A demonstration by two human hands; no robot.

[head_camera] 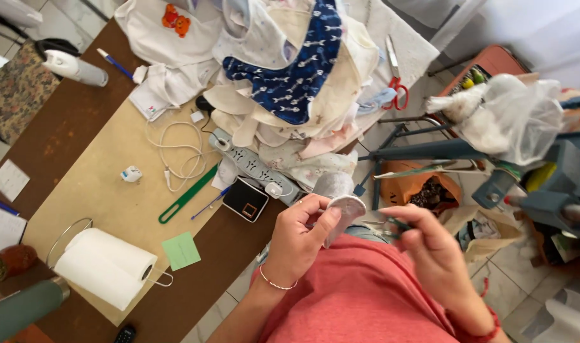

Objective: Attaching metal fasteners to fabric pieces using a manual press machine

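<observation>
Grey cloth (342, 213) pinched in left hand (300, 238), near desk (74, 127) edge. Right hand (426, 248) closed on thin dark tool (401, 223), just right. Fabric pile (290, 76) far.

Views: one only, the head camera; no second view shares the scene.
Position: worn on the person's head, above the chest and the red shirt (360, 298).
Direction: steeply down and slightly forward, across the lap to the worktop (106, 190) and the tiled floor (525, 279).
Tilt: rolled, so the worktop edge runs slantwise from lower left to upper right.
Nearness: closest to the left hand (299, 238) and right hand (429, 251), low in the centre; the cloth pile (290, 70) lies farther, at the top.
Coverage: worktop fills the left half, floor and clutter the right.
</observation>
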